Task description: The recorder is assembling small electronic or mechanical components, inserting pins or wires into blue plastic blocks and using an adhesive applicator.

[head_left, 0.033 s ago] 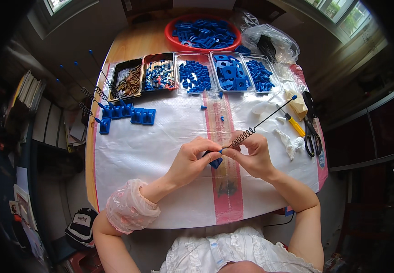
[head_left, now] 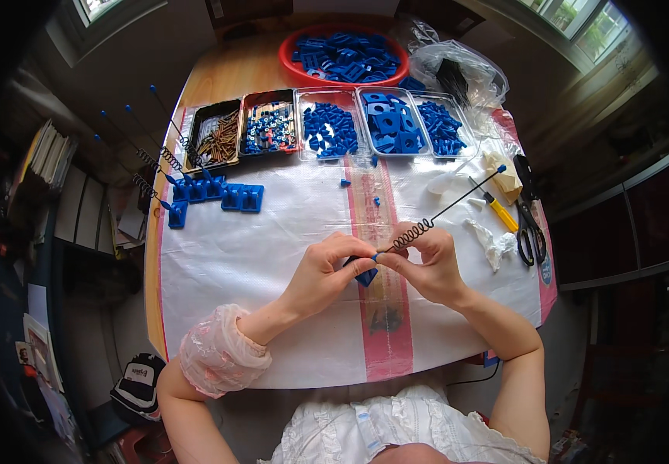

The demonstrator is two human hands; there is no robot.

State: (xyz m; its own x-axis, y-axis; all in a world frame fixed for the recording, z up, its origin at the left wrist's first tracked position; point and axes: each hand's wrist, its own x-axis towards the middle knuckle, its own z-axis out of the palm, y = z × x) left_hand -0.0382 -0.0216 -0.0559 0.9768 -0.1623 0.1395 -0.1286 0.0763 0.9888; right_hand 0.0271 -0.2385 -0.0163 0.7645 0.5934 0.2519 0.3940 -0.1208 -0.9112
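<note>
Over the middle of the table, my left hand [head_left: 330, 267] is closed on a blue plastic base [head_left: 365, 277], mostly hidden under the fingers. My right hand [head_left: 429, 263] pinches the lower end of a black coiled spring rod [head_left: 416, 232] between thumb and fingers. The rod slants up to the right, tipped with a small blue cap [head_left: 501, 168]. Between the two sets of fingertips shows a small blue piece [head_left: 377, 257] where rod and base come together; how they join is hidden.
Finished-looking rods on blue bases [head_left: 178, 215] stand at the left. Behind are trays of screws [head_left: 222, 133], nuts [head_left: 271, 127] and blue parts [head_left: 331, 127], plus a red basin [head_left: 284, 62]. Scissors [head_left: 532, 236], a yellow cutter [head_left: 502, 213] and crumpled tissue [head_left: 495, 243] lie right.
</note>
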